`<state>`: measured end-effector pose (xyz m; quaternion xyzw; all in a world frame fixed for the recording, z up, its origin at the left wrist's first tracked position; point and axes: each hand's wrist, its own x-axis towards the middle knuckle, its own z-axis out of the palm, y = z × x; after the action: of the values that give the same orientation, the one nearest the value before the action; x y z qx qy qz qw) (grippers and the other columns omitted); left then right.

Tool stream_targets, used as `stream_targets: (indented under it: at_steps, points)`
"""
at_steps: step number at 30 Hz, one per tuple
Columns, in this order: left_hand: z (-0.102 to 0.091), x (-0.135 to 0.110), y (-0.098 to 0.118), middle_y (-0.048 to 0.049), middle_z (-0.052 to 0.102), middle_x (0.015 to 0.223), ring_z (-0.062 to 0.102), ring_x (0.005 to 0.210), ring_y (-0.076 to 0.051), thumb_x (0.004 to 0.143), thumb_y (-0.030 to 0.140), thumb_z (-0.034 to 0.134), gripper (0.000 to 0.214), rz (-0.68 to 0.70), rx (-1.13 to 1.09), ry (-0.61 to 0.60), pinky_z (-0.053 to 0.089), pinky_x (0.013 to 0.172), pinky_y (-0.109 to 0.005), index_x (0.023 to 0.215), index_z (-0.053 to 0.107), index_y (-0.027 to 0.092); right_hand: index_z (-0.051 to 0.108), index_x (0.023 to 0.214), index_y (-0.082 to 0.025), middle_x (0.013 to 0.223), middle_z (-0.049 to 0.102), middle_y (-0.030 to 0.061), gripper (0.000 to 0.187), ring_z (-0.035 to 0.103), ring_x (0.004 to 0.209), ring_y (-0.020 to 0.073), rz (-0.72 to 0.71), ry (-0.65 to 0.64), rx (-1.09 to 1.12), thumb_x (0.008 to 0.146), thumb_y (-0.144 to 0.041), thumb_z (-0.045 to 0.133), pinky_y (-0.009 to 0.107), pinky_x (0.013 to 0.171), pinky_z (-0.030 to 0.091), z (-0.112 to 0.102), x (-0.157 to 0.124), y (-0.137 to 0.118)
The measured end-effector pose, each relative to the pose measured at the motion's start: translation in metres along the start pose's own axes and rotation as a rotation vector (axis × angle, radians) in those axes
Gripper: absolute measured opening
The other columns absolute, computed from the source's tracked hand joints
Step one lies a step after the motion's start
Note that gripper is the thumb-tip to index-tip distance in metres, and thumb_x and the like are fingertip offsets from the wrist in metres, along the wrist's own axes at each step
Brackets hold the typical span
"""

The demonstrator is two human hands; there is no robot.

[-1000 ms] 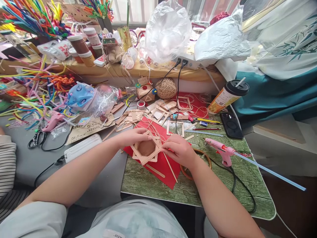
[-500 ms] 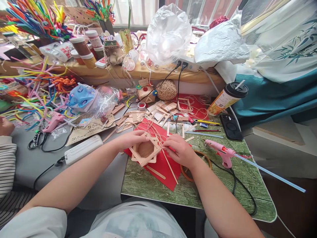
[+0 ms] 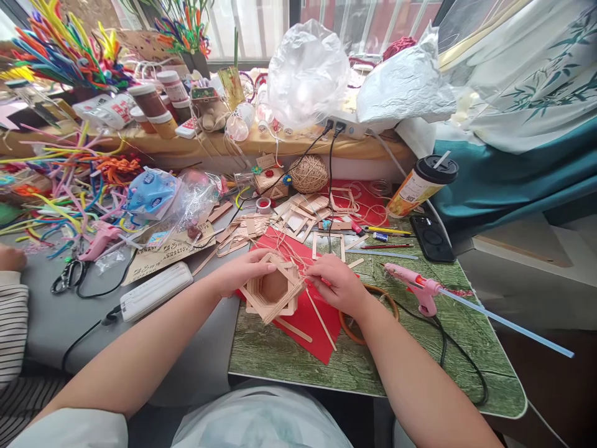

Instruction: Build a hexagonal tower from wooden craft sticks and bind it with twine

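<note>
My left hand (image 3: 247, 272) grips the upper left side of a hexagonal box of stacked craft sticks (image 3: 265, 308), its opening tilted toward me. My right hand (image 3: 333, 283) is closed at the box's right side, its fingertips pinching thin twine (image 3: 302, 272). Loose strands run from there up toward the pile behind. Beneath the box lies a red sheet (image 3: 321, 336), with a single craft stick (image 3: 293, 328) on it and another thin stick (image 3: 321, 320) slanting down beside my right fingers.
A pink glue gun (image 3: 415, 283) with a long glue stick lies at right, near a phone (image 3: 433, 239) and a lidded cup (image 3: 422, 185). Behind are a twine ball (image 3: 309, 174) and piled sticks. Scissors (image 3: 69, 275) and a white power bank (image 3: 156, 291) lie left. Another person's hand (image 3: 12, 258) shows at far left.
The box has tipped up, showing more of its stacked side walls. Both hands keep nearly the same place and hold. The camera view has shifted slightly.
</note>
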<state>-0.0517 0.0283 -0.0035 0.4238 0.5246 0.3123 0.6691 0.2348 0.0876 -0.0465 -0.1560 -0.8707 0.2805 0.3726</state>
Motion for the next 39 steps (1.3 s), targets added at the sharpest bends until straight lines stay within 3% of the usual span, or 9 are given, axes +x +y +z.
stream_targets:
  at_steps: [4, 8, 13, 19, 26, 32, 36, 39]
  points:
    - [-0.001, -0.003, -0.003, -0.0115, 0.076, 0.129, 0.07, 0.123, -0.038, 0.079, 0.053, 0.085, 0.057, 0.099, -0.022, 0.04, 0.058, 0.099, -0.044, 0.127, 0.073, 0.025, 0.066, 0.11, -0.026, 0.089, 0.071, 0.0039, 0.012, 0.06, 0.084, 0.0208, -0.009, 0.049, 0.027, 0.107, -0.02, 0.056, 0.037, 0.08, 0.048, 0.0, 0.001, 0.001]
    - [-0.008, -0.004, -0.013, -0.0115, 0.074, 0.133, 0.07, 0.123, -0.036, 0.075, 0.05, 0.089, 0.067, 0.153, -0.083, 0.105, 0.057, 0.099, -0.04, 0.134, 0.068, 0.026, 0.067, 0.112, -0.026, 0.092, 0.073, 0.0049, 0.013, 0.062, 0.086, 0.0213, -0.021, 0.093, 0.034, 0.107, -0.021, 0.056, 0.038, 0.08, 0.049, 0.0, 0.0, 0.001]
    - [-0.012, -0.007, -0.026, -0.0131, 0.074, 0.132, 0.073, 0.116, -0.037, 0.07, 0.055, 0.09, 0.08, 0.205, -0.227, 0.065, 0.058, 0.096, -0.043, 0.14, 0.063, 0.027, 0.067, 0.111, -0.026, 0.095, 0.076, 0.0052, 0.013, 0.065, 0.089, 0.0211, -0.019, 0.11, 0.05, 0.108, -0.022, 0.056, 0.039, 0.083, 0.051, 0.0, 0.0, 0.004]
    - [-0.012, -0.012, -0.029, -0.01, 0.075, 0.126, 0.074, 0.11, -0.033, 0.064, 0.049, 0.095, 0.078, 0.221, -0.243, 0.04, 0.058, 0.094, -0.039, 0.135, 0.069, 0.029, 0.066, 0.111, -0.026, 0.092, 0.075, 0.0047, 0.014, 0.065, 0.086, 0.0204, -0.047, 0.063, 0.071, 0.108, -0.021, 0.053, 0.039, 0.083, 0.049, -0.003, 0.002, -0.001]
    - [-0.014, -0.013, -0.032, -0.012, 0.073, 0.129, 0.072, 0.115, -0.037, 0.061, 0.052, 0.096, 0.085, 0.258, -0.21, 0.045, 0.058, 0.096, -0.042, 0.137, 0.067, 0.028, 0.068, 0.112, -0.026, 0.093, 0.075, 0.0054, 0.014, 0.066, 0.089, 0.021, -0.029, 0.063, 0.089, 0.109, -0.023, 0.054, 0.04, 0.084, 0.05, 0.001, 0.001, -0.002]
    - [-0.005, -0.013, -0.029, -0.0126, 0.073, 0.122, 0.073, 0.11, -0.036, 0.06, 0.058, 0.095, 0.09, 0.265, -0.261, 0.063, 0.059, 0.093, -0.043, 0.138, 0.065, 0.027, 0.069, 0.116, -0.026, 0.095, 0.077, 0.0054, 0.018, 0.069, 0.09, 0.0204, -0.011, 0.043, 0.131, 0.109, -0.023, 0.053, 0.039, 0.086, 0.052, 0.004, 0.002, 0.0]
    - [0.008, -0.012, -0.02, -0.0107, 0.073, 0.128, 0.071, 0.117, -0.036, 0.065, 0.062, 0.09, 0.082, 0.345, -0.33, 0.094, 0.058, 0.1, -0.046, 0.136, 0.065, 0.028, 0.071, 0.114, -0.025, 0.094, 0.078, 0.0054, 0.019, 0.069, 0.088, 0.0199, 0.034, 0.07, 0.118, 0.11, -0.025, 0.053, 0.037, 0.084, 0.053, 0.006, 0.001, 0.004]
    - [0.021, -0.011, -0.009, -0.0082, 0.073, 0.132, 0.069, 0.123, -0.038, 0.071, 0.071, 0.08, 0.078, 0.389, -0.359, 0.219, 0.059, 0.102, -0.05, 0.137, 0.064, 0.031, 0.072, 0.115, -0.024, 0.098, 0.08, 0.0059, 0.019, 0.07, 0.09, 0.0201, 0.061, 0.102, 0.091, 0.109, -0.024, 0.054, 0.036, 0.083, 0.054, 0.009, 0.0, 0.007]
